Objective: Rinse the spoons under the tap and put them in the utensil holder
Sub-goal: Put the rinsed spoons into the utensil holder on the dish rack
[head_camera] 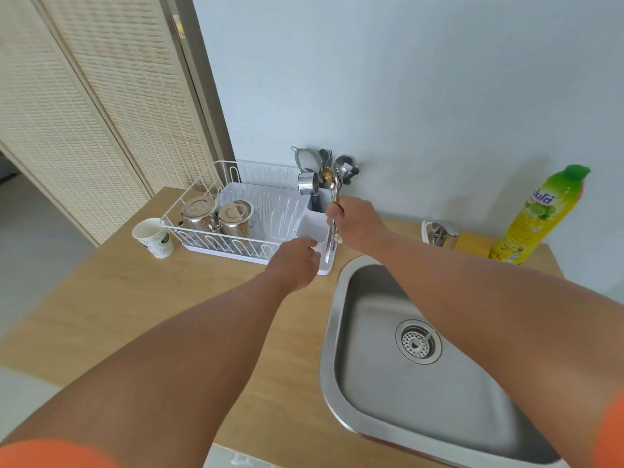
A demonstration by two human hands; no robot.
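Spoons held over the holder

Right hand (354,219) has its grip clamped on a bunch of slim metal spoons (332,197), bowls up, handles hanging beside the white plastic utensil holder (312,228), likely ready to drop in. I count at least two; one bowl is gold. Left hand (295,261) closes its grip on the holder's near wall, probably steadying it. Two steel canisters (216,216) sit in the white wire rack (189,201); one paper cup (153,238) stands on the wooden bench (135,298).
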